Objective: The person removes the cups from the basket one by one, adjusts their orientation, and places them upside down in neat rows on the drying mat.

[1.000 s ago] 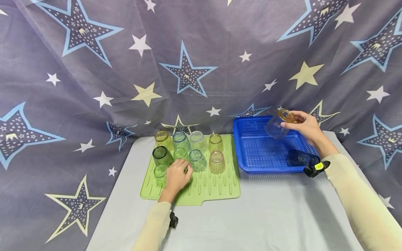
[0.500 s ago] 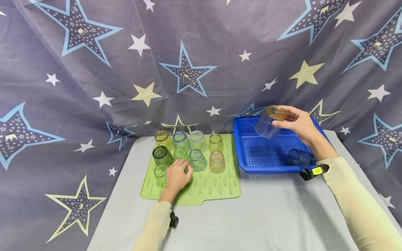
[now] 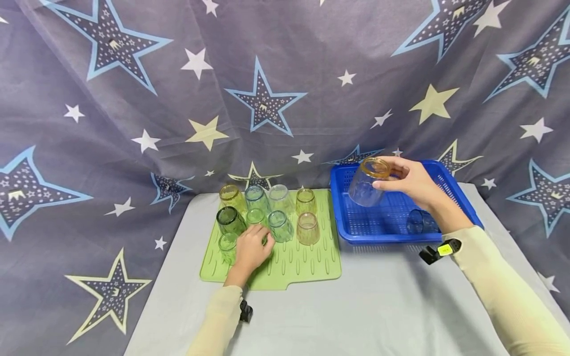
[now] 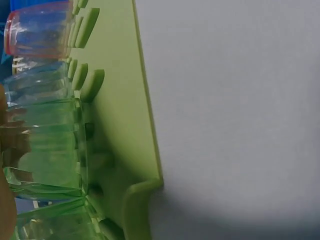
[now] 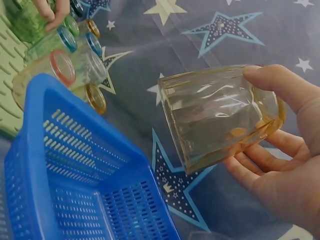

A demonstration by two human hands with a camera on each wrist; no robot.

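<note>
In the head view my right hand [image 3: 411, 184] holds an amber-tinted clear glass [image 3: 366, 190] by its thick base, mouth downward, over the blue basket [image 3: 392, 239]. The right wrist view shows thumb and fingers on opposite sides of this glass. My left hand [image 3: 252, 248] grips a green glass [image 4: 52, 160] on the light green drying mat [image 3: 307, 278]; in the head view the hand hides most of that glass. Fingers show through its green wall in the left wrist view. A dark blue glass [image 3: 420, 222] lies on its side inside the basket.
Several upside-down glasses stand on the mat, among them a dark green glass [image 3: 230, 221], a pinkish glass [image 3: 308, 230] and a yellow glass [image 3: 306, 201]. A star-patterned curtain [image 3: 285, 118] hangs behind the table [image 3: 356, 306].
My right hand has moved left with the amber-tinted glass, from the basket's right side toward its left side, and the glass now tilts less. My left hand has stayed in place.
</note>
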